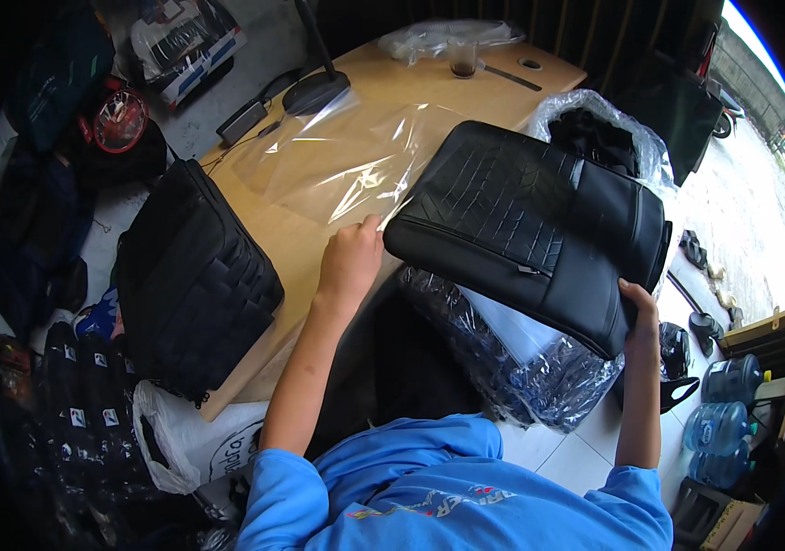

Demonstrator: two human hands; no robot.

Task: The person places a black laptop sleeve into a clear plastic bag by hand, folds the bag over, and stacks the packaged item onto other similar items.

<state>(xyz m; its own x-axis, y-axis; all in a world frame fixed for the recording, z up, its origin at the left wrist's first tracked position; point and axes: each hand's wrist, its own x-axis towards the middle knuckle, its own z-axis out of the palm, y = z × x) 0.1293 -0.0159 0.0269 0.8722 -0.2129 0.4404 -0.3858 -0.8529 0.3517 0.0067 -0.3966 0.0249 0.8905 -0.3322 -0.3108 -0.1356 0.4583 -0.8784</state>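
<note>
A black backpack with a stitched pattern and a zipped pocket is tilted in front of me, over the table's right side. My right hand grips its lower right corner, thumb on top. Beside the backpack's left end, my left hand is closed, its fingers pinched at the near edge of a clear plastic bag. That shiny bag lies flat on the wooden table. What sits under the left fingertips is partly hidden.
Another black bag stands on the table's left. Plastic-wrapped goods sit below the backpack, and an open clear sack of black items stands behind. A lamp base and a cup are farther back. Water jugs stand right.
</note>
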